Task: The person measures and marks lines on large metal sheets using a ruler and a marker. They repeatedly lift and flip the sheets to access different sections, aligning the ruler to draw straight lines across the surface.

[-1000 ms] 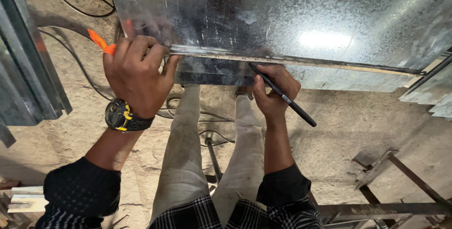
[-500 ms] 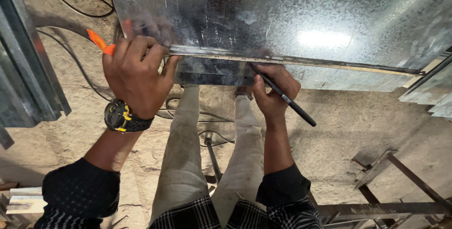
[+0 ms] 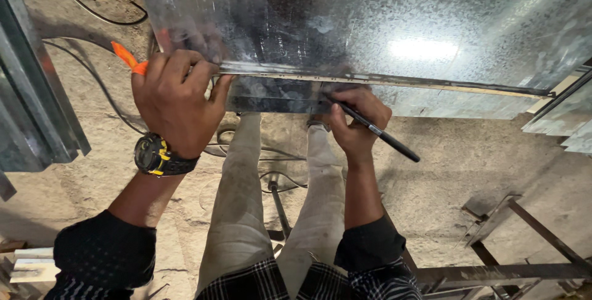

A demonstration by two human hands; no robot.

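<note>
A large shiny galvanised metal sheet (image 3: 382, 22) fills the top of the head view, with a folded edge strip (image 3: 394, 81) along its near side. My left hand (image 3: 176, 99) grips the sheet's near left edge; an orange-handled tool (image 3: 127, 56) sticks out behind its fingers. A black and yellow watch sits on that wrist. My right hand (image 3: 354, 124) holds a black pen (image 3: 376, 130), its tip touching the underside of the folded edge. My legs in light trousers show below.
Grey metal channels (image 3: 31, 102) lean at the left. More sheet pieces (image 3: 564, 121) lie at the right. A rusty steel frame (image 3: 505, 269) lies on the concrete floor at lower right. Black cables (image 3: 92, 72) run across the floor at upper left.
</note>
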